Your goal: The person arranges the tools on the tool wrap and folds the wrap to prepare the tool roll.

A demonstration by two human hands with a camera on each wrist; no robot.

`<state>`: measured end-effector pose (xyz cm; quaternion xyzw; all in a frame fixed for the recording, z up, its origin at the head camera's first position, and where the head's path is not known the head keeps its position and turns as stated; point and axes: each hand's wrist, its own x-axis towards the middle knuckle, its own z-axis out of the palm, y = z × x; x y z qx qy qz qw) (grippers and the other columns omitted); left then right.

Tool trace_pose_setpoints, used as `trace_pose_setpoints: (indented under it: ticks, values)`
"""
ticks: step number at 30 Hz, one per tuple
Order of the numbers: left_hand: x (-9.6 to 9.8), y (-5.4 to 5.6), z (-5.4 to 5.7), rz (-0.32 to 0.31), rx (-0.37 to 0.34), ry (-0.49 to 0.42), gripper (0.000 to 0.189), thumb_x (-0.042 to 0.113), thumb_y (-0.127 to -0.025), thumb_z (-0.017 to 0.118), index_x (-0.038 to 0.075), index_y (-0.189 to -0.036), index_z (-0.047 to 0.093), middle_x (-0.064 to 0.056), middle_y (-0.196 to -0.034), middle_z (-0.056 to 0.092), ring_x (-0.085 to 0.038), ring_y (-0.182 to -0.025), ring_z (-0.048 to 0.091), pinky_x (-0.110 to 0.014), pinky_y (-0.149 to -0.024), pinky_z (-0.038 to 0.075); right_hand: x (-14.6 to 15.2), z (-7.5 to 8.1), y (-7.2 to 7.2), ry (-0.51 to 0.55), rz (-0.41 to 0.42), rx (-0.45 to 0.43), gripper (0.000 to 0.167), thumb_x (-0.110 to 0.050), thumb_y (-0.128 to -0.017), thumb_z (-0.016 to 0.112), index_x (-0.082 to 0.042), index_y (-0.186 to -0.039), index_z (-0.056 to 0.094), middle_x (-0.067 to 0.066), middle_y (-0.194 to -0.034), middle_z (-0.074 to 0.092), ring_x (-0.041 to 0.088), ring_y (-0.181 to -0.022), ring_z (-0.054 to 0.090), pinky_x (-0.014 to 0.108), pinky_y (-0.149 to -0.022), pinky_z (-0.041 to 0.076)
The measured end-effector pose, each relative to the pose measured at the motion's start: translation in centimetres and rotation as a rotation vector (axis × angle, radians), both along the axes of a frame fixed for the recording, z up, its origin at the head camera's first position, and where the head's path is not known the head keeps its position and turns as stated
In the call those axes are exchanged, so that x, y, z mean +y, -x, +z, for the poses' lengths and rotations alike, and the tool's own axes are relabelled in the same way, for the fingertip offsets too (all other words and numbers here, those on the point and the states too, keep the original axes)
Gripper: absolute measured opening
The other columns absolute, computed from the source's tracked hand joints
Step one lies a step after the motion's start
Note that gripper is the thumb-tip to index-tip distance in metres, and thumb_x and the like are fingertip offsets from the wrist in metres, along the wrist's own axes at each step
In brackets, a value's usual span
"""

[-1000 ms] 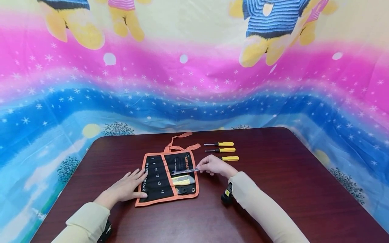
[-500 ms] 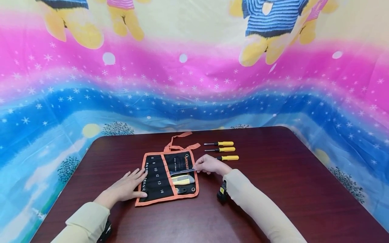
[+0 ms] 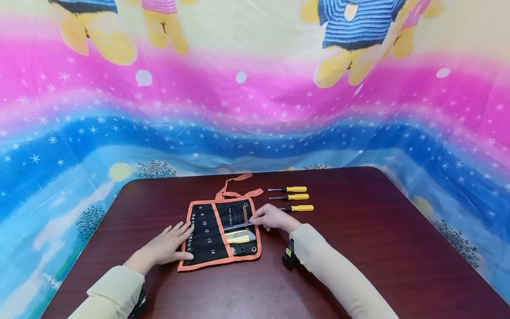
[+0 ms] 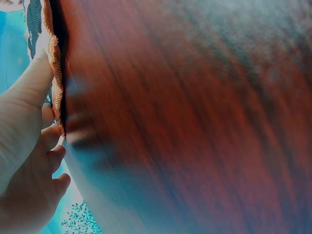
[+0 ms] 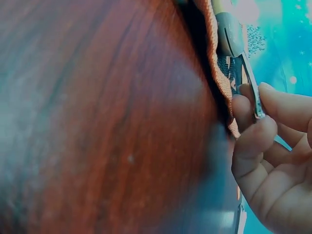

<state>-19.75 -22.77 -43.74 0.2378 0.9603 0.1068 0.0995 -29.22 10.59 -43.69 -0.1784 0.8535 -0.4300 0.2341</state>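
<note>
A black tool roll with orange edging lies flat, its numbered pockets to the left. My left hand rests on its left edge with fingers spread and straight. At the roll's right side, my right hand pinches the end of a slim silver wrench between thumb and fingers. The wrench lies across the roll, its far end at the pocket opening; that tip is hidden. In the right wrist view, the wrench shows edge-on between the fingertips. Below it, a yellow and grey utility knife sits partly in a pocket.
A black tool pokes from the lowest pocket. Three yellow-handled screwdrivers lie in a column behind my right hand. Orange tie straps trail from the roll's back edge. A printed cloth hangs behind the dark wooden table.
My right hand has moved a little left with the wrench, whose open jaw end has gone from view at the pocket edge. My left hand has stayed put.
</note>
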Motion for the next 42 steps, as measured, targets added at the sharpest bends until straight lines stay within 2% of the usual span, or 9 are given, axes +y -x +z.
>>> trace_pose_setpoints:
  ticks: [8, 11, 16, 20, 27, 34, 39, 42]
  values:
    - [-0.1, 0.0, -0.1, -0.001, 0.002, -0.004, 0.086, 0.057, -0.08, 0.059, -0.002, -0.139, 0.037, -0.023, -0.143, 0.03, -0.042, -0.131, 0.022, -0.058, -0.102, 0.018, -1.0, 0.2, -0.4, 0.017, 0.052, -0.019, 0.02, -0.004, -0.088, 0.06, -0.005, -0.106, 0.07, 0.005, -0.1, 0.066, 0.015, -0.052, 0.055, 0.031, -0.055, 0.053]
    - [0.0, 0.0, -0.1, -0.004, 0.003, -0.004, 0.086, 0.056, -0.08, 0.059, -0.002, -0.138, 0.037, -0.023, -0.143, 0.03, -0.042, -0.131, 0.022, -0.058, -0.102, 0.018, -1.4, -0.1, -0.5, 0.026, 0.036, -0.002, 0.02, -0.002, -0.086, 0.062, -0.005, -0.104, 0.071, 0.006, -0.096, 0.066, 0.015, -0.054, 0.058, 0.031, -0.055, 0.053]
    - [0.0, 0.0, 0.0, 0.002, 0.001, -0.003, 0.085, 0.056, -0.08, 0.059, -0.002, -0.139, 0.037, -0.022, -0.144, 0.029, -0.041, -0.132, 0.021, -0.057, -0.103, 0.017, -2.0, -0.3, -0.4, 0.022, 0.014, 0.047, 0.018, -0.005, -0.083, 0.067, -0.007, -0.1, 0.072, 0.002, -0.082, 0.065, 0.014, -0.055, 0.053, 0.028, -0.052, 0.05]
    - [0.1, -0.1, 0.0, 0.001, 0.0, -0.004, 0.085, 0.055, -0.08, 0.059, -0.002, -0.139, 0.038, -0.023, -0.143, 0.03, -0.042, -0.132, 0.021, -0.057, -0.103, 0.017, -2.4, -0.4, -0.4, 0.008, 0.004, 0.052, 0.013, -0.006, -0.083, 0.068, -0.008, -0.095, 0.073, 0.0, -0.085, 0.065, 0.013, -0.06, 0.055, 0.027, -0.054, 0.05]
    - [0.0, -0.2, 0.2, 0.004, -0.003, -0.015, 0.084, 0.054, -0.08, 0.061, -0.003, -0.138, 0.038, -0.024, -0.143, 0.029, -0.043, -0.131, 0.021, -0.058, -0.102, 0.017, -3.1, -0.3, -0.5, 0.016, 0.007, 0.034, 0.012, -0.002, -0.084, 0.065, -0.005, -0.094, 0.072, 0.003, -0.083, 0.065, 0.015, -0.057, 0.054, 0.028, -0.055, 0.05]
    - [0.1, -0.2, 0.2, 0.006, -0.008, -0.011, 0.084, 0.054, -0.08, 0.061, -0.003, -0.138, 0.037, -0.024, -0.143, 0.029, -0.043, -0.131, 0.021, -0.058, -0.102, 0.017, -3.6, -0.3, -0.8, 0.013, 0.024, 0.048, 0.016, -0.002, -0.084, 0.064, -0.007, -0.097, 0.073, 0.002, -0.093, 0.066, 0.014, -0.07, 0.061, 0.029, -0.063, 0.051]
    - [0.0, -0.2, 0.2, 0.012, -0.012, -0.014, 0.085, 0.054, -0.08, 0.06, -0.003, -0.139, 0.037, -0.024, -0.144, 0.029, -0.043, -0.132, 0.021, -0.058, -0.103, 0.017, -3.9, -0.1, -1.0, -0.006, 0.032, 0.084, 0.02, -0.001, -0.084, 0.064, -0.011, -0.099, 0.073, 0.001, -0.101, 0.065, 0.013, -0.087, 0.06, 0.029, -0.069, 0.05]
    - [0.1, -0.2, 0.2, 0.011, -0.011, -0.015, 0.085, 0.055, -0.08, 0.06, -0.003, -0.139, 0.037, -0.023, -0.143, 0.029, -0.043, -0.131, 0.021, -0.058, -0.103, 0.017, -4.1, -0.1, -1.1, 0.012, 0.027, 0.067, 0.023, 0.001, -0.084, 0.063, -0.011, -0.101, 0.073, 0.001, -0.103, 0.065, 0.014, -0.095, 0.058, 0.031, -0.074, 0.05]
